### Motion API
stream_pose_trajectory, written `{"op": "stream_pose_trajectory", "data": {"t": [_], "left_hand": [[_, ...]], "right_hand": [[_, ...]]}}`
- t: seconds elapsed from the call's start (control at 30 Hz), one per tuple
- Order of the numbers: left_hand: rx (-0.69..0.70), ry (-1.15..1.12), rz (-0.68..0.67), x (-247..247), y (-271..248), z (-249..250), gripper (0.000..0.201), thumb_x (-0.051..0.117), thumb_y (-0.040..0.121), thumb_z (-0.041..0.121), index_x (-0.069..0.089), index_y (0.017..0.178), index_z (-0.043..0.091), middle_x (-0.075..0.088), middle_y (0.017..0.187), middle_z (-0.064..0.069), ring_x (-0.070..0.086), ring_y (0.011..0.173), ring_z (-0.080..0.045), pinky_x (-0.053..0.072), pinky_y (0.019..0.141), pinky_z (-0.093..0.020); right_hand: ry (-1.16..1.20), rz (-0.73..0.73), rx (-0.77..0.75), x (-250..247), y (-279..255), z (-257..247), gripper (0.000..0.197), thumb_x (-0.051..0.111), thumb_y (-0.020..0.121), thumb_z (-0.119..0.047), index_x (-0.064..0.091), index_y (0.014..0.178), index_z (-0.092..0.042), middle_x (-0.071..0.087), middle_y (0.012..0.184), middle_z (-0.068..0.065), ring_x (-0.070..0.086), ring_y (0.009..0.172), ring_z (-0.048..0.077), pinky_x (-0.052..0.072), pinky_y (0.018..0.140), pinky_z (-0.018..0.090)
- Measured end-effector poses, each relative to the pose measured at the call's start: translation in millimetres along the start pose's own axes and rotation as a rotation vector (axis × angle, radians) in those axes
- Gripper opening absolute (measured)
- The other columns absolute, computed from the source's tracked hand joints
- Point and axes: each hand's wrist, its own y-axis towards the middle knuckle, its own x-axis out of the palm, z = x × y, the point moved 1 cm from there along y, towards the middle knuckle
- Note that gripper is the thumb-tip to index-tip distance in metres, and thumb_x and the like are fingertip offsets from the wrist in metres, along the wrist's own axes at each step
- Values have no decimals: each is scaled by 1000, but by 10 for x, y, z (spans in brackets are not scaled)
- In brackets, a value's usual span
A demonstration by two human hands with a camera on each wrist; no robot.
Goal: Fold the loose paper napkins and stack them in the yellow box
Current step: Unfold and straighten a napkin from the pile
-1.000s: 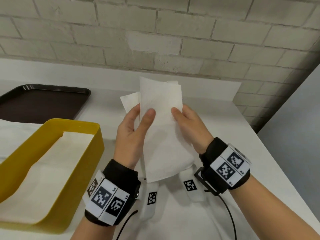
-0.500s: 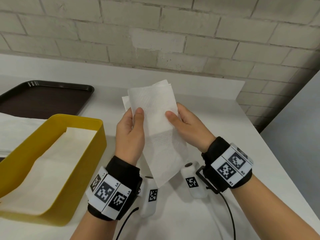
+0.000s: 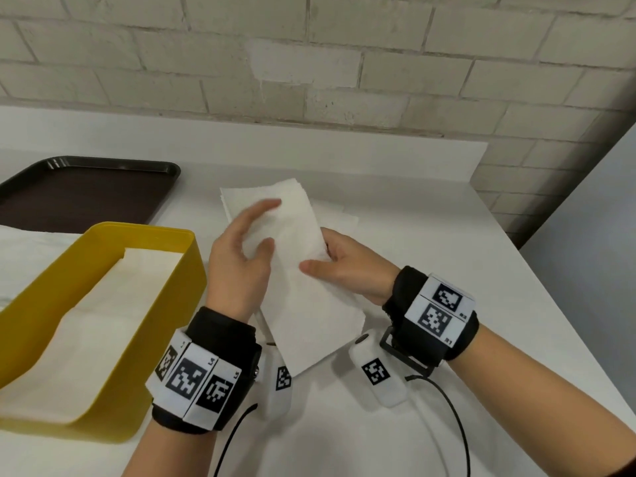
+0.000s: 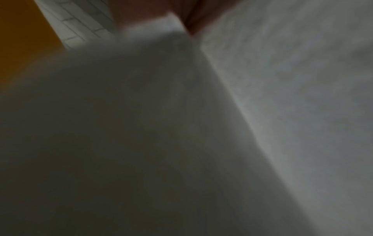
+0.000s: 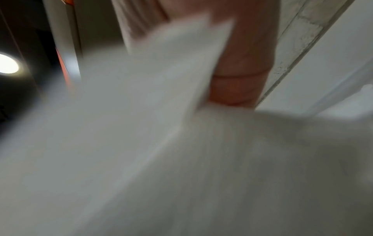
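A white paper napkin (image 3: 303, 294), folded into a long strip, lies slanted low over the white table (image 3: 430, 208) between my hands. My right hand (image 3: 330, 261) pinches its right edge, thumb on top and fingers underneath. My left hand (image 3: 261, 225) is blurred by motion; its forefinger and thumb lie on top of the napkin's far left part. To the left stands the yellow box (image 3: 165, 304) with folded napkins (image 3: 86, 339) inside. In both wrist views the napkin (image 4: 282, 95) (image 5: 141, 111) fills the picture, blurred, beside a finger (image 5: 242, 63).
Another flat napkin (image 3: 339, 215) lies on the table just beyond the held one. A dark brown tray (image 3: 86, 191) sits at the back left, with white paper (image 3: 20, 246) behind the box. The table ends at the right; a brick wall runs along the back.
Both hands have lowered the napkin from upright in the air to nearly flat over the table. The left thumb has let go its pinch, and the left fingers now sweep over the napkin's top.
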Motion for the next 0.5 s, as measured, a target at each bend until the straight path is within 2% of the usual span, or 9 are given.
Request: {"op": "stream_pose_trajectory", "data": {"t": [0.07,0.13,0.2,0.27,0.3,0.37,0.43,0.5], "left_hand": [[-89,48,23,-21,-19,-29,45,47,87,-9,61,97,33,59,110,11,52,112,-8,41,93,-13],[-139,104,72,-57,-24,-57,43,45,87,-11,62,103,26,58,113,8,49,113,-5,34,90,-2],[-163,141,109,-100,-28,-84,43,44,88,-10,61,113,20,55,117,9,45,114,-1,30,89,3],[-183,158,127,-137,-40,-92,43,43,89,-10,61,118,17,54,119,8,45,117,-3,31,100,-9],[-195,164,134,-150,-47,-90,43,43,89,-9,61,118,17,54,119,8,46,119,-5,32,105,-17],[-206,173,146,-163,-62,-76,44,43,88,-9,61,117,19,54,118,9,47,121,-8,33,109,-27],[-207,178,150,-171,-81,-56,43,44,88,-8,60,116,21,54,118,10,47,121,-7,33,108,-26],[-212,184,141,-168,-98,-41,42,45,89,-7,60,117,21,54,118,12,45,119,-3,31,105,-21]], "right_hand": [[-111,-68,58,-70,37,38,21,54,90,-6,52,111,-7,64,107,9,63,90,20,53,78,29],[-214,-98,134,-198,106,71,9,54,89,-3,54,90,-13,63,84,3,62,65,12,50,57,21],[-344,-36,176,-390,258,111,16,54,88,-3,53,79,-17,61,76,0,60,59,11,46,51,19],[-511,123,192,-610,485,207,9,59,86,-9,56,80,-15,59,85,3,58,74,17,46,60,24],[-593,202,205,-710,596,243,5,62,85,-14,59,88,-12,58,92,5,56,85,19,45,70,26],[-705,274,276,-856,796,314,32,64,85,-23,56,112,-6,56,111,9,53,104,24,41,86,28],[-761,248,344,-917,926,349,49,62,86,-31,48,125,-4,52,129,12,49,118,28,39,92,29],[-794,202,405,-942,1031,400,58,63,86,-36,44,130,-3,49,134,13,48,121,29,39,92,29]]}}
